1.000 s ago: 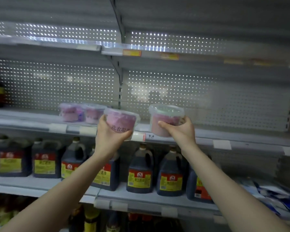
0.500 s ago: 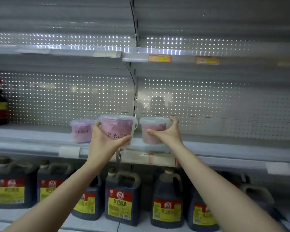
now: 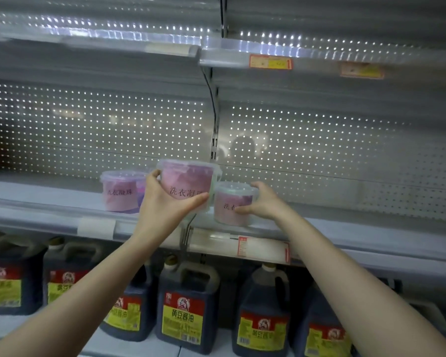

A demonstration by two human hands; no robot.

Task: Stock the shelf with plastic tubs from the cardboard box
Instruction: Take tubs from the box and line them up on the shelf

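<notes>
From the head view: gripping a pink plastic tub (image 3: 188, 184) in the left hand (image 3: 162, 210), fingers (image 3: 153, 177) and thumb curling round its sides, holding it raised above the front edge of the middle shelf (image 3: 49, 202). Clasping a second tub (image 3: 229, 215) with the right hand (image 3: 264, 202) (curling over lid and wall), this one sitting upright on the shelf just beside the raised one. Leaving a third tub (image 3: 119, 191) standing further left on that shelf, with dark soy sauce jugs (image 3: 183, 305) lining the shelf below.

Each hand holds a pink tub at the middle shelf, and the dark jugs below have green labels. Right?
No. The head view shows red-and-yellow labels on the jugs, not green. The rest stands: the left hand holds one tub, the right hand another tub, at the middle shelf.
</notes>
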